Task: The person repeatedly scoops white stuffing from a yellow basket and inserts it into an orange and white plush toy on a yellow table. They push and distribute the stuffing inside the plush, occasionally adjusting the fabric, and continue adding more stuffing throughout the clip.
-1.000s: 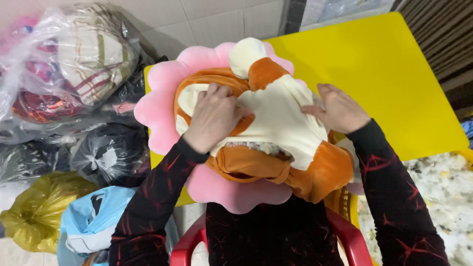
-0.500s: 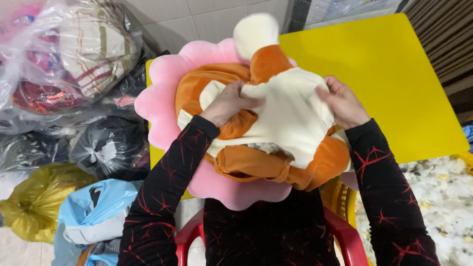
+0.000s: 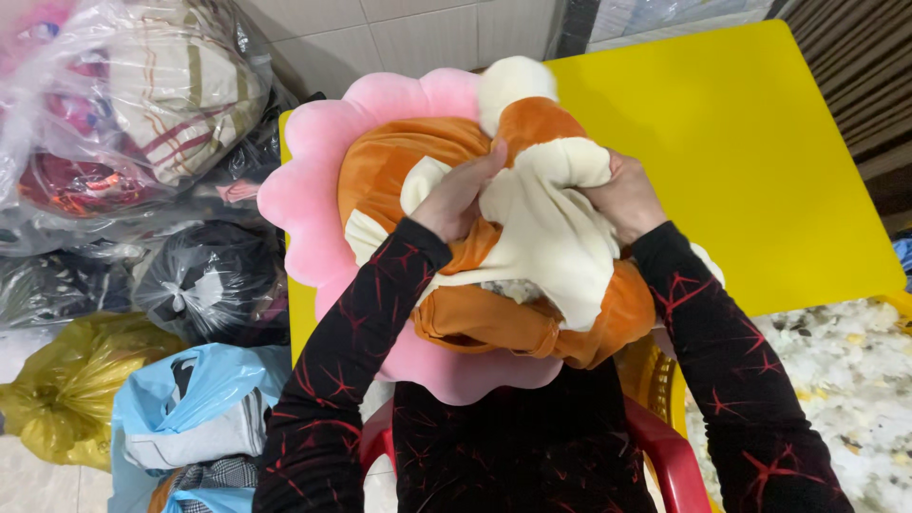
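Since the earlier frame both hands have drawn together and bunched the cream fabric upward. Left hand (image 3: 463, 198) and right hand (image 3: 622, 195) are each closed, fingers gripping the orange-and-cream plush cover (image 3: 513, 256). It lies on the pink flower cushion (image 3: 313, 190) at the yellow worktop's (image 3: 760, 152) near-left corner, long axis running near to far, white pompom (image 3: 513, 81) pointing away.
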